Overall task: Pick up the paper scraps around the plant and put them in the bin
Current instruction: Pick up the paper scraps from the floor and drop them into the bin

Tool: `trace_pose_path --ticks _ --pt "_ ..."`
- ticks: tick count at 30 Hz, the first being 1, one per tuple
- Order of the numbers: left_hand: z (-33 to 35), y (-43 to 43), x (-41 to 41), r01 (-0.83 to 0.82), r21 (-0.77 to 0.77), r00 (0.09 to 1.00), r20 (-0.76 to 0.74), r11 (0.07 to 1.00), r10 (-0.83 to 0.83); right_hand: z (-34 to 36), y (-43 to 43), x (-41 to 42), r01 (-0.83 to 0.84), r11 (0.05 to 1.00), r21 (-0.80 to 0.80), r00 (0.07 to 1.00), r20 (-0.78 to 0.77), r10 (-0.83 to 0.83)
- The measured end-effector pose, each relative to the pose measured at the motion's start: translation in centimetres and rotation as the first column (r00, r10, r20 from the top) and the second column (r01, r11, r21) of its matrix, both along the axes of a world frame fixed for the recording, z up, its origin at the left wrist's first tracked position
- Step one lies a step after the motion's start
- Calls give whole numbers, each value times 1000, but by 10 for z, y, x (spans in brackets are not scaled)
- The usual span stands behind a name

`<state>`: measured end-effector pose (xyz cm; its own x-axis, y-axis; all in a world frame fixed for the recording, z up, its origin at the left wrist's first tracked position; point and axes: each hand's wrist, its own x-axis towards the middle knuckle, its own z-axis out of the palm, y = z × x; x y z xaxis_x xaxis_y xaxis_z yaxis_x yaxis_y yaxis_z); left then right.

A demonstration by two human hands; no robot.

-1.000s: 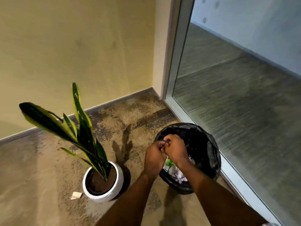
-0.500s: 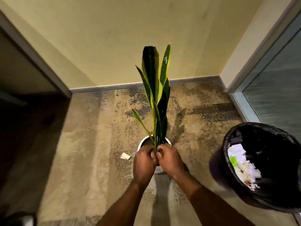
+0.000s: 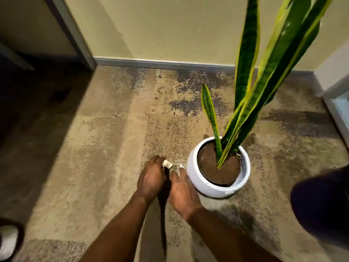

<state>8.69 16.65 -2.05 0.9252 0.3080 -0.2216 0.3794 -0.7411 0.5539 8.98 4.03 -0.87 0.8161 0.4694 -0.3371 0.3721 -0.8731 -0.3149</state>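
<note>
On the floor (image 3: 90, 152) just left of the pot (image 3: 205, 188), the left hand (image 3: 151, 176) pinches a scrap (image 3: 167, 164), long edge running roughly left to right; the right hand (image 3: 182, 190) hovers beside it, fingers loose.

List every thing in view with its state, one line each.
left hand: fingers curled, pinching the paper scrap
paper scrap: at the left fingertips, low over the carpet, beside the pot
right hand: fingers straight, holding nothing
pot: upright on the carpet
plant: standing in the pot, leaves tall
dark shape: blurred, perhaps the bin; contents hidden
</note>
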Motion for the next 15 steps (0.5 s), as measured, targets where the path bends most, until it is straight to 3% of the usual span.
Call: trace_pose_path --ticks 6,8,10,15 --pt "-50 10 8 219 36 957 -204 975 -208 -36 17 15 13 967 -254 994 107 14" --pt "-55 8 9 293 153 941 -221 944 -257 -40 24 20 69 956 -284 995 84 -47" --pt "-62 6 9 300 257 948 -192 919 -256 -50 33 21 76 944 -321 994 100 -46" --pt "-57 2 10 230 247 967 -168 941 -192 -56 33 21 50 962 -267 993 119 -18"
